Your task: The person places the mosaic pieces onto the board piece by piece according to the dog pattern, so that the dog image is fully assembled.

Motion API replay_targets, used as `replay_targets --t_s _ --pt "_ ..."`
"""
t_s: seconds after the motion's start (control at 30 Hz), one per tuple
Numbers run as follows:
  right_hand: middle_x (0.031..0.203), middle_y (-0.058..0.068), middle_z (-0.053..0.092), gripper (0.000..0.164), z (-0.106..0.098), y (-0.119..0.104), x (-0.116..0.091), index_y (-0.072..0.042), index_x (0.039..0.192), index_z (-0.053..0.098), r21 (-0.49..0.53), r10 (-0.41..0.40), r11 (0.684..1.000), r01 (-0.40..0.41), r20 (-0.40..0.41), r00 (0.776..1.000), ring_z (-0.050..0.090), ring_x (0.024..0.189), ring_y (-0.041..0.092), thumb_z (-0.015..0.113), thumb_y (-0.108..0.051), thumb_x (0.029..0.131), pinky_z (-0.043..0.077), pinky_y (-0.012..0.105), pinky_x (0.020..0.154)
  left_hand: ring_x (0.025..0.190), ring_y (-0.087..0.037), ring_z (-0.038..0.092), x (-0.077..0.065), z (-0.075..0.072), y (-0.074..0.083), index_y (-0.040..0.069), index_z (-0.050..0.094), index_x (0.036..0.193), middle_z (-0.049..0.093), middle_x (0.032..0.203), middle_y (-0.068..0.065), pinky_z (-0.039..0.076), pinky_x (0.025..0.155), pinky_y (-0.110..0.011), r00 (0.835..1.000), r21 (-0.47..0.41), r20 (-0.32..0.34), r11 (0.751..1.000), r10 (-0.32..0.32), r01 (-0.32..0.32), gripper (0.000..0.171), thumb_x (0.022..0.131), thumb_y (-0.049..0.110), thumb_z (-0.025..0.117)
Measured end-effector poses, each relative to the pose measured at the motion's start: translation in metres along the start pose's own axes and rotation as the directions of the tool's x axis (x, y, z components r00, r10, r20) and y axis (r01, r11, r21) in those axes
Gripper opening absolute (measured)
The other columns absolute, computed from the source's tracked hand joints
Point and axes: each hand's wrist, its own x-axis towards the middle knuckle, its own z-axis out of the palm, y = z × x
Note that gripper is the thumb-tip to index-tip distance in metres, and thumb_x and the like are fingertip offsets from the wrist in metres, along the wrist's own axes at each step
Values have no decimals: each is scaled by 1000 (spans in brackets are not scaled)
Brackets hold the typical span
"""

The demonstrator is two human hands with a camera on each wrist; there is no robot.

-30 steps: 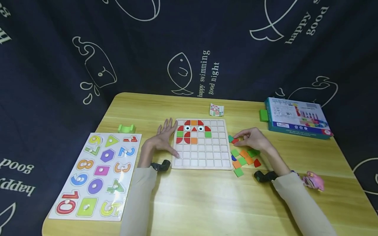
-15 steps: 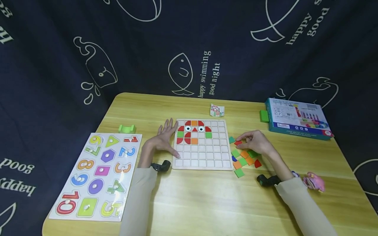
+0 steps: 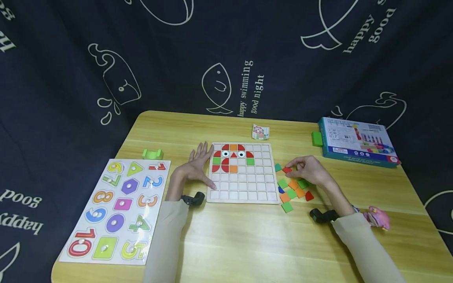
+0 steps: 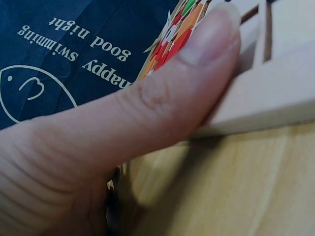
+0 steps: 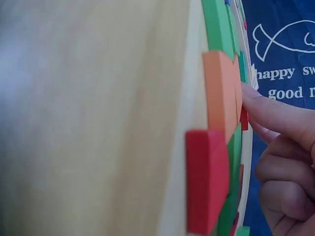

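A pale wooden grid board (image 3: 247, 184) bears several red, orange and green tiles and two eye tiles in its upper left. My left hand (image 3: 192, 169) lies at the board's left edge, fingers spread and thumb (image 4: 162, 98) over the rim at the lower left. To the right of the board, my right hand (image 3: 311, 171) pinches a red tile (image 3: 287, 170) between thumb and index finger, low at the tabletop. A teal tile (image 3: 278, 168) lies just left of it. Closer to me is a cluster of loose tiles, among them an orange tile (image 5: 219, 93) and another red tile (image 3: 309, 195).
A number-and-shape puzzle board (image 3: 122, 212) lies on the left, with a green block (image 3: 153, 154) behind it. A small picture card (image 3: 260, 132) lies behind the grid board. At the back right are a box (image 3: 359, 141) and a green block (image 3: 317, 138); a pink toy (image 3: 378, 218) sits by the right wrist.
My right hand has shifted slightly to the right with the red tile, widening the gap from the teal tile. The left hand and the tiles on the board stay as they were.
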Motion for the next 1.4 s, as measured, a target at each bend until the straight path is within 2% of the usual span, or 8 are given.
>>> replay_targets --t_s 0.1,0.23,0.3,0.4,0.6,0.87,1.17,1.4 --pt "57 -2 35 28 0 -7 1 -10 103 72 -38 -22 999 21 -20 1000 36 52 16 77 -26 81 26 27 47 147 -27 -27 -1 0 -1 18 -8 155 -26 159 -12 -14 121 -50 1000 -10 -4 1000 -1 1 149 50 55 90" --pt "59 -1 34 30 10 -33 2 -13 103 71 58 19 998 -18 -23 1000 35 54 16 78 -31 81 27 28 48 147 -27 -27 -2 0 -1 18 -8 155 -25 160 -11 -14 121 -50 1000 -21 -7 1000 -7 7 150 48 56 90" --pt "59 -1 34 30 21 -51 5 -14 102 71 144 43 989 -40 -16 999 34 53 17 79 -32 79 27 28 47 148 -28 -26 -1 1 -1 18 -8 155 -25 160 -11 -14 121 -50 1000 -18 -7 1000 -10 10 150 49 56 90" --pt "56 -1 34 29 42 -76 14 -12 99 72 208 16 978 -11 -26 1000 31 49 16 81 -29 77 26 26 45 148 -28 -26 -1 1 -1 17 -8 155 -25 160 -11 -14 121 -51 1000 -12 -5 1000 -12 12 149 49 55 90" --pt "47 -4 38 27 79 -104 34 -8 90 73 157 -8 987 27 -119 993 29 42 11 84 -27 74 26 23 41 148 -28 -25 0 3 3 17 -7 155 -25 160 -11 -13 122 -51 1000 2 1 1000 4 -4 148 51 57 89" --pt "55 -1 54 30 91 -113 43 -11 81 73 23 -24 999 29 -202 979 39 49 13 87 -35 69 27 24 43 148 -29 -26 1 4 2 16 -7 155 -25 159 -12 -14 121 -52 1000 3 -1 1000 19 -19 149 50 57 89" --pt "45 -5 43 21 85 -110 48 -12 92 79 212 -5 977 24 -90 996 26 40 8 85 -16 72 20 21 40 148 -29 -26 -1 3 1 16 -8 155 -25 160 -13 -14 121 -51 1000 -4 -7 1000 14 -14 149 49 57 89" --pt "44 -6 39 20 84 -111 55 -13 87 80 249 23 968 -1 -86 996 26 43 8 87 -15 69 19 21 42 148 -28 -25 -1 1 0 17 -8 155 -24 160 -12 -14 121 -51 1000 -1 -14 1000 9 -9 149 49 56 90"
